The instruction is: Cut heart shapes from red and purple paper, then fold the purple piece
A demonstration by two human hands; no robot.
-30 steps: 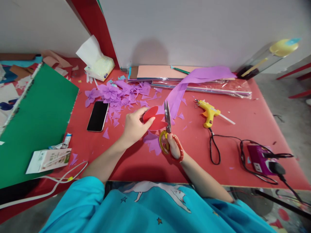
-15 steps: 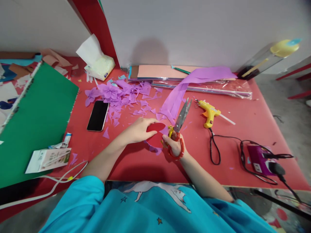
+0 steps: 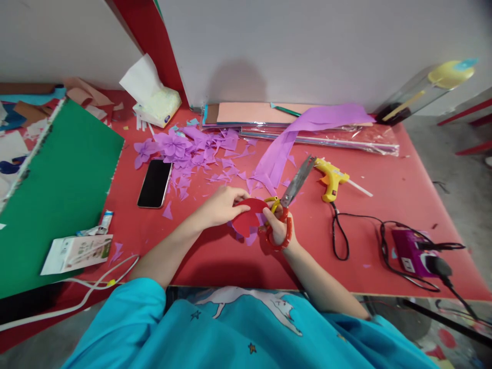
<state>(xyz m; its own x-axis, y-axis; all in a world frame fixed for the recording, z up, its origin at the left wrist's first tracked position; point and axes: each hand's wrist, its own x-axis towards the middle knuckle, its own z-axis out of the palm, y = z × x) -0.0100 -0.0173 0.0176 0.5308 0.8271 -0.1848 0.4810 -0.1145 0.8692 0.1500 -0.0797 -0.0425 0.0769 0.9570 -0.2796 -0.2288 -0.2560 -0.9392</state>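
Note:
Between thumb and fingers my left hand (image 3: 226, 206) pinches a red paper piece (image 3: 246, 218) with rounded edges, held above the table. Some purple paper (image 3: 250, 237) shows beneath its lower edge. My right hand (image 3: 281, 228) has scissors (image 3: 298, 182) with red and yellow handles looped on its fingers, the blades pointing up and right, away from the paper. The right thumb also meets the right edge of the red paper. Purple paper flowers (image 3: 175, 146) and a long purple strip (image 3: 279, 148) lie beyond my hands.
A yellow glue gun (image 3: 329, 178) lies to the right, its cord running near a purple box (image 3: 411, 251). At the left are a phone (image 3: 155, 183), a tissue box (image 3: 159, 106) and a green board (image 3: 65, 189). Packs of coloured paper (image 3: 253, 114) line the wall.
The scissors have tilted further right, towards the glue gun. The red paper has turned in my fingers, and my right thumb has come onto its edge.

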